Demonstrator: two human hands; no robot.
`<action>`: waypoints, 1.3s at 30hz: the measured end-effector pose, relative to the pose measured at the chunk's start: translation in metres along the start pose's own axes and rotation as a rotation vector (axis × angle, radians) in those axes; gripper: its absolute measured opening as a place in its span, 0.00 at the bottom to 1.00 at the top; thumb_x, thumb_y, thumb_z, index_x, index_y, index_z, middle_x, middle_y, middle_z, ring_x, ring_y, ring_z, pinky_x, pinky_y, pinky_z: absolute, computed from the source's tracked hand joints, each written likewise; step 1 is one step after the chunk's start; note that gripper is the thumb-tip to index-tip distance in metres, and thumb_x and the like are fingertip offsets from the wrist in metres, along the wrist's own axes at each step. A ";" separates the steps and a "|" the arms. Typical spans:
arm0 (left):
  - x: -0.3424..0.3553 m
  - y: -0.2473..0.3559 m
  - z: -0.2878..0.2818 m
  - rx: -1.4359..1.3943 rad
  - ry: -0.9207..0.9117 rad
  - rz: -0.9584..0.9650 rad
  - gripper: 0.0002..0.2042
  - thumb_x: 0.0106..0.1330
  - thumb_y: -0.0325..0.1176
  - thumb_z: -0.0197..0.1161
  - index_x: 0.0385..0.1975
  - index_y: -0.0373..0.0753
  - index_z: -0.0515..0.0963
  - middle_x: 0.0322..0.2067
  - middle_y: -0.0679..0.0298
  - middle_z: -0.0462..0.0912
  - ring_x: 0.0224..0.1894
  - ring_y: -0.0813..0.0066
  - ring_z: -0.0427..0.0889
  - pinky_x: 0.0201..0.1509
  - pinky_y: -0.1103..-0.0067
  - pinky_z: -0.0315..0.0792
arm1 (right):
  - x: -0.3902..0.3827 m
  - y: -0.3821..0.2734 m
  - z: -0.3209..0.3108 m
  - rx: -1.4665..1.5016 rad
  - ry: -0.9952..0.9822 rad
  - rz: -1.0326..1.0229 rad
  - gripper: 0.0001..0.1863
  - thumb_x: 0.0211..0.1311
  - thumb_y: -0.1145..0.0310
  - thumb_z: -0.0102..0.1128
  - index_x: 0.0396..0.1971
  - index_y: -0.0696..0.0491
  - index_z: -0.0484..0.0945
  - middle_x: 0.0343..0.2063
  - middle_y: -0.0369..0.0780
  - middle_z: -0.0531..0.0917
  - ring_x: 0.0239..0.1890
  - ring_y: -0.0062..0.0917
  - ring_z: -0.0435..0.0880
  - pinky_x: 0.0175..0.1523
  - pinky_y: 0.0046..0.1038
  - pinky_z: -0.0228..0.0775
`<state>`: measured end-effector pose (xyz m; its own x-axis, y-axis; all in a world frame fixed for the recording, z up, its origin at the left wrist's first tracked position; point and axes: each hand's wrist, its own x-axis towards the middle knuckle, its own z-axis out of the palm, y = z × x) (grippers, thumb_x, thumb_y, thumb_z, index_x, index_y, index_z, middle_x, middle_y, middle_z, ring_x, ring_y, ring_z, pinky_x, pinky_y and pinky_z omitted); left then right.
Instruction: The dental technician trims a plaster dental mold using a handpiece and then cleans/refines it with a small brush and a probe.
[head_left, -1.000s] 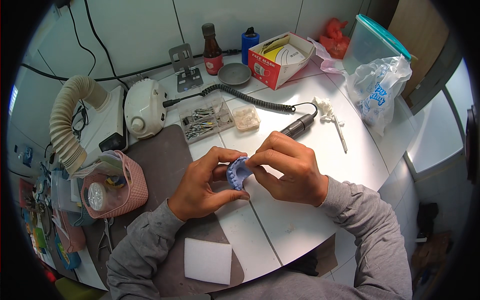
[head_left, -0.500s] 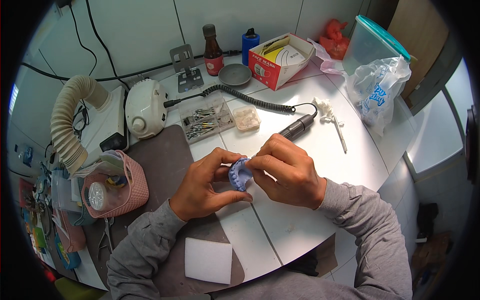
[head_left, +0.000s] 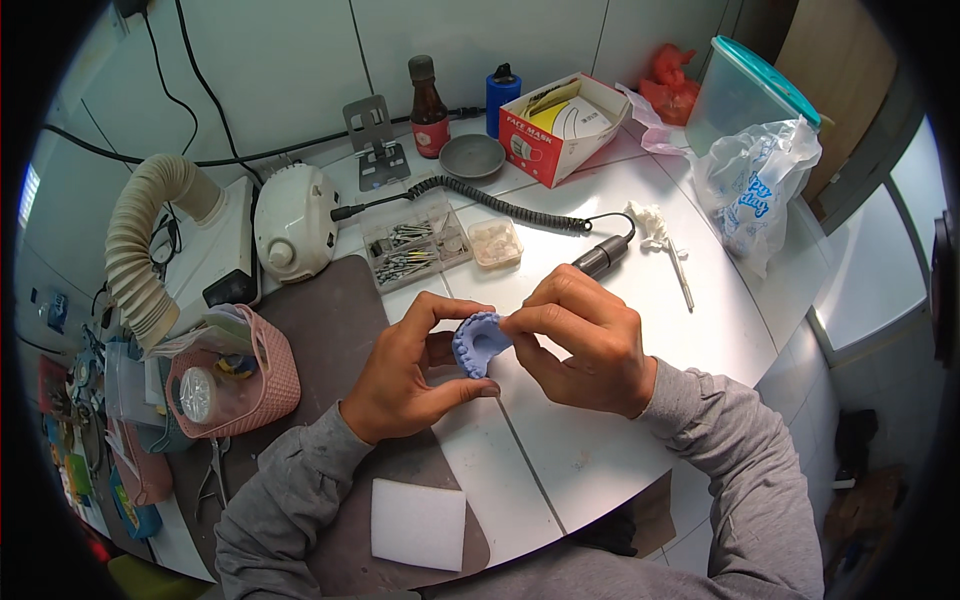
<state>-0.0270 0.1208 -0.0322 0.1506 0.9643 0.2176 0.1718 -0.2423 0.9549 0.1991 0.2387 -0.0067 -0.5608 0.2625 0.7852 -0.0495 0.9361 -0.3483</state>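
Gripping a blue dental cast (head_left: 480, 345) in the left hand (head_left: 395, 375), spreading index finger and thumb wide to the cast's own span. Setting the index finger at the far end and the thumb at the near end, thus running the cast's long axis far to near between the two. Facing the tooth row toward the left palm and the hollow of the arch toward the right fingers.

Holding the right hand (head_left: 588, 345) opposite, with fingertips drawn narrow at the far right edge of the cast. Finding the cast just left of these fingertips, apparently touching; judging the left hand nearer overall, by reason of enclosing the piece. Not being able to tell whether closing the right fingertips fully, on the edge, or on something small.

Noting a black handpiece (head_left: 603, 256) just beyond the right fingers, partly hiding behind the hand. Recording beyond the left fingers a compartment box of burs (head_left: 415, 255) and a small square tub (head_left: 495, 244). Observing a white foam square (head_left: 418, 525) on the near side of the left thumb, and a pink basket (head_left: 285, 390) well to the left of the left fingers.
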 end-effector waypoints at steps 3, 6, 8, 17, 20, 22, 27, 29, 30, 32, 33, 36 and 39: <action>0.002 0.001 0.000 -0.034 0.018 0.012 0.35 0.67 0.26 0.84 0.69 0.34 0.69 0.66 0.50 0.81 0.66 0.63 0.88 0.75 0.67 0.84 | 0.000 0.001 -0.001 -0.003 0.021 0.023 0.16 0.48 0.89 0.78 0.37 0.57 0.90 0.32 0.40 0.86 0.32 0.29 0.86 0.36 0.29 0.78; 0.000 -0.001 -0.001 -0.069 0.032 0.002 0.34 0.69 0.23 0.81 0.70 0.33 0.68 0.66 0.50 0.80 0.66 0.62 0.88 0.76 0.66 0.82 | 0.000 0.001 -0.003 0.001 0.036 0.033 0.17 0.49 0.89 0.77 0.39 0.58 0.90 0.33 0.41 0.87 0.34 0.31 0.87 0.37 0.31 0.79; -0.001 -0.001 -0.002 -0.082 0.038 -0.021 0.33 0.69 0.23 0.80 0.70 0.33 0.68 0.66 0.50 0.80 0.66 0.62 0.88 0.77 0.67 0.82 | 0.000 0.000 -0.001 0.000 0.044 0.057 0.17 0.51 0.89 0.77 0.41 0.58 0.90 0.34 0.42 0.88 0.35 0.31 0.88 0.38 0.31 0.79; 0.003 0.005 -0.005 -0.354 0.047 -0.157 0.34 0.73 0.17 0.74 0.74 0.34 0.62 0.71 0.50 0.68 0.68 0.57 0.87 0.74 0.70 0.86 | -0.004 0.003 0.001 0.002 0.027 0.145 0.18 0.56 0.88 0.78 0.46 0.58 0.91 0.36 0.43 0.88 0.36 0.34 0.88 0.39 0.33 0.81; 0.003 0.006 -0.004 -0.382 0.012 -0.195 0.35 0.72 0.17 0.76 0.74 0.33 0.63 0.70 0.50 0.71 0.67 0.57 0.88 0.72 0.71 0.87 | -0.005 0.003 0.003 0.036 0.006 0.145 0.16 0.57 0.86 0.78 0.45 0.58 0.90 0.35 0.43 0.87 0.36 0.35 0.88 0.39 0.33 0.81; 0.003 0.007 -0.005 -0.309 -0.027 -0.213 0.35 0.70 0.18 0.78 0.72 0.31 0.65 0.69 0.49 0.74 0.65 0.58 0.89 0.70 0.72 0.88 | -0.005 0.003 0.004 0.050 -0.003 0.145 0.15 0.57 0.85 0.78 0.45 0.58 0.90 0.35 0.42 0.87 0.36 0.34 0.88 0.39 0.33 0.81; 0.002 0.006 -0.003 -0.280 -0.038 -0.205 0.34 0.68 0.18 0.80 0.71 0.30 0.67 0.67 0.48 0.77 0.64 0.59 0.90 0.69 0.72 0.89 | -0.008 0.001 0.007 0.110 -0.069 0.200 0.13 0.58 0.83 0.78 0.43 0.56 0.89 0.36 0.42 0.87 0.37 0.34 0.89 0.40 0.33 0.83; 0.002 0.006 -0.003 -0.281 -0.044 -0.208 0.34 0.68 0.18 0.80 0.70 0.30 0.68 0.66 0.48 0.78 0.64 0.60 0.90 0.69 0.72 0.89 | -0.008 0.000 0.006 0.105 -0.083 0.205 0.13 0.58 0.83 0.78 0.42 0.56 0.89 0.36 0.42 0.87 0.37 0.34 0.89 0.40 0.33 0.83; 0.002 0.006 -0.003 -0.270 -0.045 -0.203 0.34 0.68 0.18 0.81 0.70 0.30 0.68 0.66 0.49 0.78 0.64 0.60 0.90 0.68 0.73 0.89 | -0.008 -0.001 0.006 0.100 -0.099 0.209 0.13 0.58 0.83 0.78 0.42 0.56 0.89 0.36 0.42 0.87 0.37 0.34 0.89 0.40 0.34 0.84; 0.002 0.006 -0.003 -0.260 -0.048 -0.199 0.34 0.68 0.18 0.81 0.70 0.30 0.68 0.66 0.49 0.78 0.63 0.60 0.91 0.68 0.73 0.89 | -0.008 0.000 0.006 0.099 -0.096 0.203 0.13 0.58 0.83 0.77 0.42 0.56 0.89 0.36 0.42 0.86 0.37 0.35 0.89 0.40 0.34 0.84; 0.002 0.006 -0.003 -0.248 -0.050 -0.196 0.34 0.68 0.19 0.81 0.70 0.30 0.68 0.66 0.49 0.78 0.63 0.60 0.91 0.67 0.73 0.89 | -0.008 0.000 0.006 0.097 -0.094 0.198 0.13 0.57 0.83 0.77 0.42 0.56 0.89 0.36 0.41 0.86 0.37 0.35 0.89 0.40 0.34 0.84; 0.002 0.006 -0.003 -0.228 -0.055 -0.192 0.34 0.67 0.19 0.82 0.70 0.30 0.68 0.65 0.50 0.79 0.63 0.60 0.91 0.66 0.74 0.89 | -0.009 0.002 0.007 0.099 -0.090 0.189 0.13 0.57 0.83 0.77 0.42 0.56 0.89 0.36 0.41 0.86 0.38 0.35 0.89 0.41 0.34 0.84; 0.002 0.006 -0.003 -0.216 -0.055 -0.183 0.34 0.67 0.20 0.82 0.69 0.30 0.69 0.65 0.50 0.80 0.63 0.60 0.91 0.65 0.74 0.90 | -0.009 0.002 0.007 0.099 -0.092 0.189 0.13 0.57 0.84 0.77 0.41 0.56 0.89 0.36 0.41 0.86 0.38 0.35 0.88 0.41 0.34 0.83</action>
<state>-0.0289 0.1214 -0.0256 0.1900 0.9813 0.0321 -0.0096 -0.0308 0.9995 0.1981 0.2364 -0.0183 -0.6407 0.4043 0.6527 -0.0148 0.8435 -0.5370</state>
